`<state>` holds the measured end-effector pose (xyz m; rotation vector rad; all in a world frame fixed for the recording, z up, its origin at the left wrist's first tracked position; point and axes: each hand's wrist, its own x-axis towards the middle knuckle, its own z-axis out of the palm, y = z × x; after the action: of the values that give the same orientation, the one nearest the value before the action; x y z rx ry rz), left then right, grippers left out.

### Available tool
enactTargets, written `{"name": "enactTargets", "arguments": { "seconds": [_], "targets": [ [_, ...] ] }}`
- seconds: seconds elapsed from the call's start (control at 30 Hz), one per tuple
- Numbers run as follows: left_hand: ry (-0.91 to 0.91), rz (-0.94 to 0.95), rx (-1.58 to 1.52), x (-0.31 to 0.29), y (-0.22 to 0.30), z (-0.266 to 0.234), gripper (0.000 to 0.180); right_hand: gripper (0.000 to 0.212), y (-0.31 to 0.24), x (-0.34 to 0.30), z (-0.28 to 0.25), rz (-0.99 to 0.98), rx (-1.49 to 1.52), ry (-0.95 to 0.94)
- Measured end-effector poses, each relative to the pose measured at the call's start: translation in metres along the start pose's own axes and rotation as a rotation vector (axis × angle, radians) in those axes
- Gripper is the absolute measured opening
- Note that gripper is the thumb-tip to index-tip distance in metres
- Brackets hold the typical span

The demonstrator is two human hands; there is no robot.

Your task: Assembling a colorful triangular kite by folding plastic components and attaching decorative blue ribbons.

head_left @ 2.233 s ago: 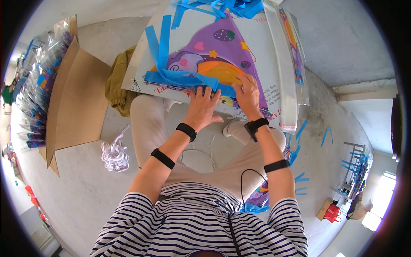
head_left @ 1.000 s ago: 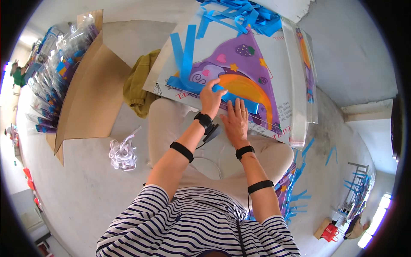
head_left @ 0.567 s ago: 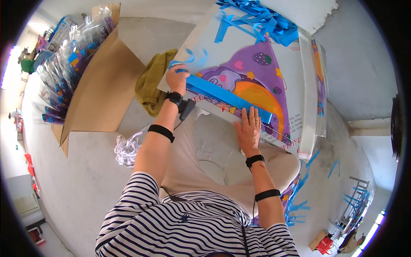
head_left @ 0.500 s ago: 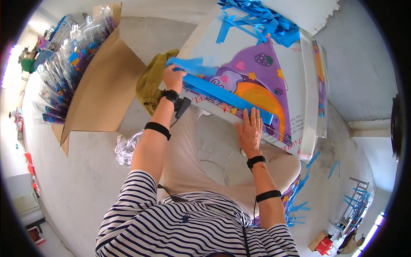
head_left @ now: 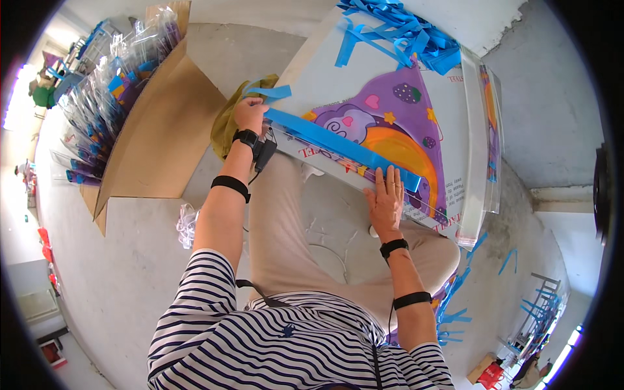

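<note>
Here the left hand [head_left: 249, 116] pinches one end of the blue strip [head_left: 338, 146]. The right hand [head_left: 386, 201], open-palmed, presses its other end on the kite package [head_left: 396, 123]. Most of it seems still attached.

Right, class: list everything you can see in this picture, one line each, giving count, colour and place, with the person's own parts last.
Printed sheet: one, purple and orange on white, across the lap.
Tape strip: one, blue, along the sheet's near edge.
Peeled strips: a heap, blue, beyond the sheet.
Cardboard box: one, brown, on the left.
Clear packets: many, in the box.
Cloth: one, olive, beside the box.
Left hand: grip on the strip's end.
Right hand: flat on the sheet's edge.
</note>
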<state>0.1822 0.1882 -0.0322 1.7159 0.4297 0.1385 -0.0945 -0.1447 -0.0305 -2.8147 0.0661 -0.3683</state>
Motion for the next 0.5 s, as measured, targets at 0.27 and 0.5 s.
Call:
{"name": "enactTargets", "arguments": {
  "seconds": [0.27,0.5],
  "targets": [
    [0.348,0.523,0.775,-0.034,0.036,-0.024,0.034,0.062,0.000,0.000,0.001,0.001,0.001,-0.007],
    [-0.438,0.988,0.849,-0.198,0.039,0.041,0.053,0.061,0.000,0.001,0.001,0.002,-0.018,0.020]
  ]
}}
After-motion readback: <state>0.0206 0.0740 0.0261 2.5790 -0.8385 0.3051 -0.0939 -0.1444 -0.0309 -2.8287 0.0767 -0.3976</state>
